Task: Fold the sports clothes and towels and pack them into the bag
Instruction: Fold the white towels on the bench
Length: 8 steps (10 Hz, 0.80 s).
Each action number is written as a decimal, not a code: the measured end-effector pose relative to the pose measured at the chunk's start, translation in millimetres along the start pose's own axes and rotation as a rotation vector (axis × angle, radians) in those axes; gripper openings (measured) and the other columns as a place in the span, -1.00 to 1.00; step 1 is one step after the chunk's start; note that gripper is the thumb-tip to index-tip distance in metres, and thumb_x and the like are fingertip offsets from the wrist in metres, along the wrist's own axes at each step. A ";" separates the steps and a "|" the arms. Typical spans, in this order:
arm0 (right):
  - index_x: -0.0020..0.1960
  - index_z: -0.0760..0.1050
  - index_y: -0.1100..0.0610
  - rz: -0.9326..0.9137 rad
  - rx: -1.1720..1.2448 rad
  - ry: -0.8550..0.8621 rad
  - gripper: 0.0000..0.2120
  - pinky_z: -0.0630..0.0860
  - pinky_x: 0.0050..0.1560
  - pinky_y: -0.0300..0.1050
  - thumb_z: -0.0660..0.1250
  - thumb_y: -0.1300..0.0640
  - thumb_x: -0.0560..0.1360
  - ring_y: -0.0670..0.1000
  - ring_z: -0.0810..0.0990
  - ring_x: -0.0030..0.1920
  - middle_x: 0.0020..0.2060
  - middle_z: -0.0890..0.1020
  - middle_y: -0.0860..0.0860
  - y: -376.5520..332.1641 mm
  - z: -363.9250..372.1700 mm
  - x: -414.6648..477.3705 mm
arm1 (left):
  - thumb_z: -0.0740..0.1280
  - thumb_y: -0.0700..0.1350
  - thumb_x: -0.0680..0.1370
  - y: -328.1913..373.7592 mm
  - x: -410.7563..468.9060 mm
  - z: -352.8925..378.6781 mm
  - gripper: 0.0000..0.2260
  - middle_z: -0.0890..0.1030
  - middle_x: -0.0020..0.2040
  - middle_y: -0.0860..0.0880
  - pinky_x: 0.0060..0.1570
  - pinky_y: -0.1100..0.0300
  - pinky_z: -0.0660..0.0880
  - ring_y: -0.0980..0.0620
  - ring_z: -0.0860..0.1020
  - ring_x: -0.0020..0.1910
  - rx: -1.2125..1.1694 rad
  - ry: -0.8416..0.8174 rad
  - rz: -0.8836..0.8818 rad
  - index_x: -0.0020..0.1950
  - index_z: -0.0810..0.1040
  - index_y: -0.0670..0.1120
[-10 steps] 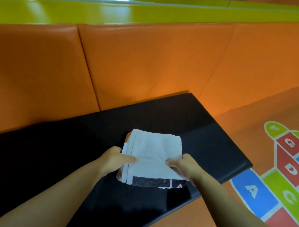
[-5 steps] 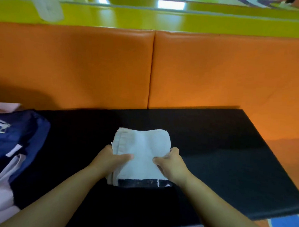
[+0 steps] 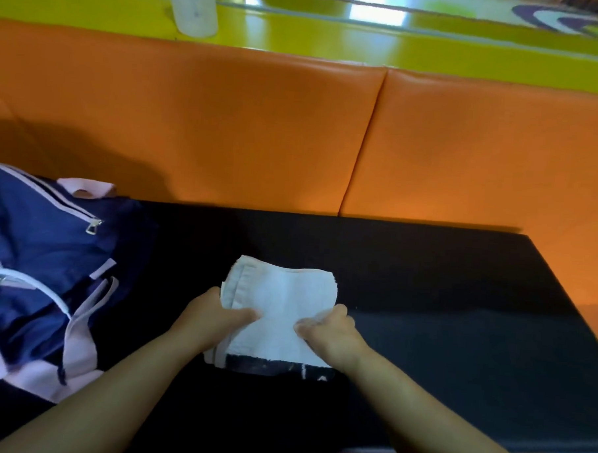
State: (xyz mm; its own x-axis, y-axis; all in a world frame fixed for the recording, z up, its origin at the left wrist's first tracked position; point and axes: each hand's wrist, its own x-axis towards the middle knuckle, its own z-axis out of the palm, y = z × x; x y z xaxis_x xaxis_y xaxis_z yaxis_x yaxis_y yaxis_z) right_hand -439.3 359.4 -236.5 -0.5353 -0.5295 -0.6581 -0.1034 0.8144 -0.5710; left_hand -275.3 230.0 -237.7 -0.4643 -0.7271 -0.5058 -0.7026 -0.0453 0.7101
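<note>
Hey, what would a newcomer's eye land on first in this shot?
Probably the folded white towel, gripped at its sides by the left hand and right hand, in the middle of the black bench. Next, the bright orange padding behind it, and the navy and pink bag at the left.

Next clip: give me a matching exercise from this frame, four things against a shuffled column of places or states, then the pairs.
Things:
1. towel
2. bag
3. translucent container
4. left hand

Places or states:
A. stands on the yellow ledge
B. grips the towel's left edge
C. lies at the left end of the black bench
D. white, folded, held at both sides

Pairs: 1-D, 2-C, 3-A, 4-B
</note>
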 end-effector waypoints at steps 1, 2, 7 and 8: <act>0.09 0.14 0.12 -0.009 0.117 0.022 -0.52 0.41 -0.05 -0.12 0.39 0.02 0.40 -0.03 0.45 -0.12 -0.08 0.40 0.00 -1.2 10.6 -2.1 | 0.47 0.08 0.37 -5.9 -0.6 -4.5 -0.78 0.68 -0.14 0.09 -0.18 0.23 0.52 0.15 0.63 -0.14 -0.022 -0.042 0.029 -0.03 0.63 0.06; 0.09 0.19 0.08 0.003 0.140 0.044 -0.57 0.40 0.01 -0.13 0.42 0.05 0.44 0.04 0.42 -0.03 0.01 0.41 0.04 -1.7 18.6 -6.1 | 0.44 0.06 0.42 -8.7 0.6 -6.5 -0.82 0.65 -0.12 0.10 -0.22 0.27 0.48 0.16 0.60 -0.13 -0.017 -0.072 0.035 -0.02 0.61 0.06; -0.46 0.07 0.07 -0.166 0.307 -0.059 -0.62 0.04 -0.43 -0.20 0.24 0.34 0.32 -0.03 0.07 -0.50 -0.51 0.15 0.00 -15.3 23.0 -34.2 | 0.43 0.22 0.28 -16.1 11.7 -19.8 -0.62 0.67 -0.06 0.08 -0.01 0.05 0.58 0.08 0.63 -0.08 0.026 -0.157 0.100 0.02 0.60 0.08; -0.42 0.13 0.09 -0.182 0.279 0.005 -0.67 0.12 -0.48 -0.24 0.28 0.30 0.29 -0.06 0.15 -0.58 -0.54 0.23 -0.03 -23.2 20.7 -30.1 | 0.38 0.32 0.24 -10.9 8.4 -21.3 -0.45 0.62 -0.02 0.10 -0.04 0.07 0.58 0.11 0.60 -0.07 0.117 -0.081 0.134 0.12 0.51 0.05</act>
State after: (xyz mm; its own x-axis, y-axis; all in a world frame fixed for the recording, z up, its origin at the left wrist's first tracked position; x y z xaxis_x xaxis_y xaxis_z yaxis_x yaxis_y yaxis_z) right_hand -403.5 351.5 -213.6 -0.5334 -0.6586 -0.5308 0.0355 0.6095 -0.7920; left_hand -260.1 209.8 -239.3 -0.5965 -0.6632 -0.4521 -0.6874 0.1314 0.7143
